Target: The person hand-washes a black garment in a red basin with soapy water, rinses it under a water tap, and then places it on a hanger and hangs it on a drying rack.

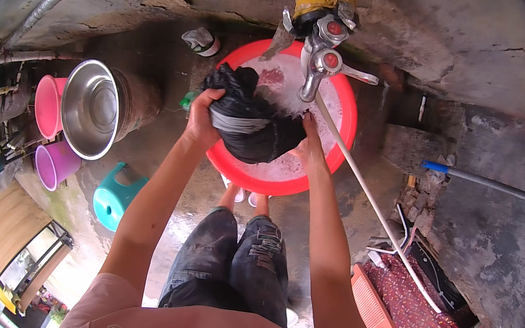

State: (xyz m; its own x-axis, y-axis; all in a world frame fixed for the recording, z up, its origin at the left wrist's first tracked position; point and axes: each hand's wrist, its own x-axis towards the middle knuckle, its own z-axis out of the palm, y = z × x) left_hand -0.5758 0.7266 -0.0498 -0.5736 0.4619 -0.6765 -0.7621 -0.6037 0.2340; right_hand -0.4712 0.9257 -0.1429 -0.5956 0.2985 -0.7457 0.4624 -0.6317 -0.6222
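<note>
My left hand [204,116] grips the left end of a bunched, wet black garment [252,130] with a grey band. My right hand [309,143] holds the garment's right end. The garment is above a large red plastic basin [348,126] of foamy, sudsy water. A metal tap [309,87] with red-capped handles juts over the basin, its spout just above my right hand. A thin pale pole [365,186] slants from beneath the tap, across the basin's right rim, towards the lower right.
At left are a steel bowl [91,110], a pink basin [46,106], a purple bucket [53,165] and a turquoise stool [116,199]. An orange plastic washboard [375,308] leans by a red patterned cloth [415,311] at right. A blue-ended pole [491,181] lies further up.
</note>
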